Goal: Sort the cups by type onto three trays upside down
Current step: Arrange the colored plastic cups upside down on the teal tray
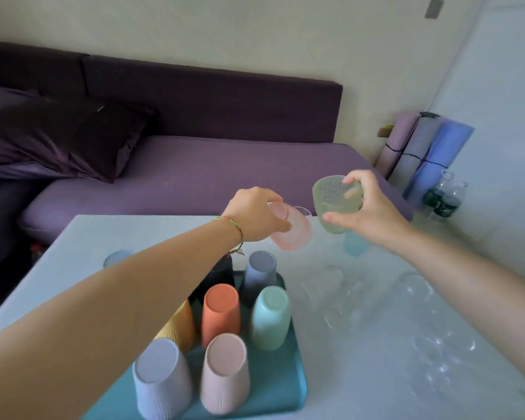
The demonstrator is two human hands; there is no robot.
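Observation:
My left hand grips a frosted pink cup, tilted above the far middle of the white table. A frosted green cup is held in the air by my right hand, tipped so its mouth faces me. Below it a frosted blue cup stands on the table. A teal tray at the near left carries several ribbed matte cups upside down, among them an orange one, a mint one and a pale pink one. Clear glasses lie blurred on the right.
A purple sofa with a dark pillow stands just beyond the table's far edge. Rolled mats and bottles sit by the wall at the right. A greyish round cup sits at the table's left.

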